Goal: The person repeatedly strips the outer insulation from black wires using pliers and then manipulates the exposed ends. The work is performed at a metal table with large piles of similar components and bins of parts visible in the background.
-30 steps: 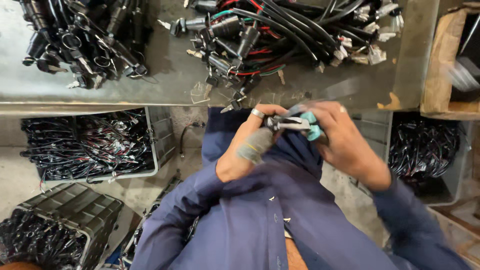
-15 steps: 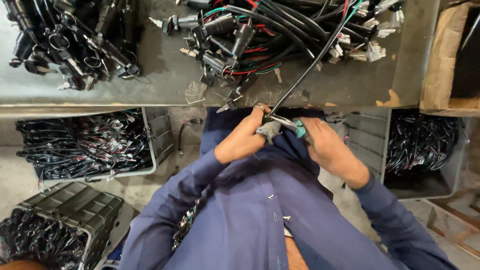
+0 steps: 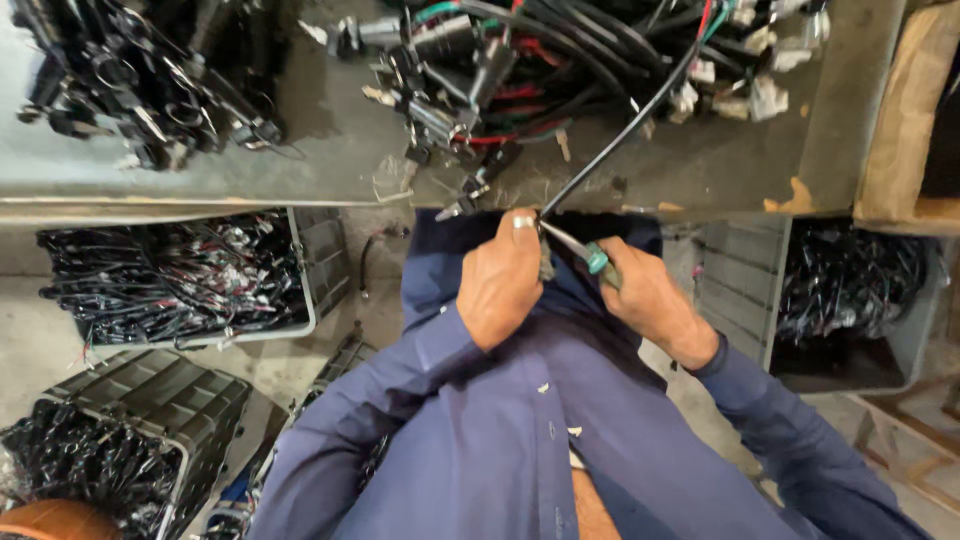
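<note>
Below a grey bench [image 3: 300,150], bins [image 3: 310,270] hold wire bundles (black); left hand [image 3: 500,285] pinches a cable [image 3: 620,140], right hand [image 3: 650,300] grips pliers [image 3: 585,252].

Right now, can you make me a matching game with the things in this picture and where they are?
Things:
1. pliers
2. black cable
3. cardboard box
4. grey crate

Places:
A. far right of the bench
B. below the bench, on the left
C. in the right hand
D. running from the left hand up to the pile

Pairs: 1-C, 2-D, 3-A, 4-B
</note>
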